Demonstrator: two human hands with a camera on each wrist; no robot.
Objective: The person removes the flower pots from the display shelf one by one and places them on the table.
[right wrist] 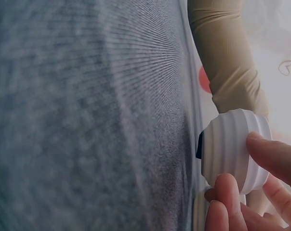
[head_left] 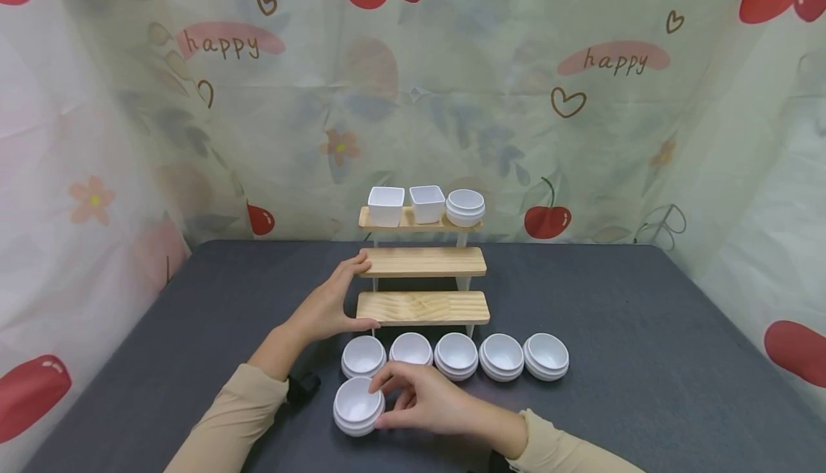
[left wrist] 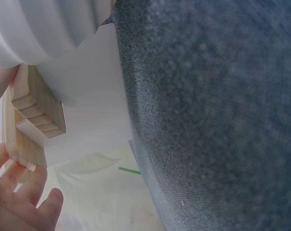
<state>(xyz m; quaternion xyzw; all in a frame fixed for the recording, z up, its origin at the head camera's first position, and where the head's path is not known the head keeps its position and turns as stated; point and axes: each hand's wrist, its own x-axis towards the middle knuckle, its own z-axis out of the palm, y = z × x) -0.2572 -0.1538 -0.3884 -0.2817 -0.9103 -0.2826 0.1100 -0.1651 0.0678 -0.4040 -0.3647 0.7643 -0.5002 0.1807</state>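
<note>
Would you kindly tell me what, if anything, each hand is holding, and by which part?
The right hand holds a white bowl by its right side; the left hand holds the stand by the left ends of its two lower shelves.

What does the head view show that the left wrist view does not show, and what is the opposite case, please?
Only the head view: the right hand and two square white bowls on the top shelf.
Only the left wrist view: the outer face of the stand's white side panel.
Both: the left hand gripping the wooden stand, a dark tabletop and a ridged round white bowl, though I cannot tell which one the wrist camera sees.
</note>
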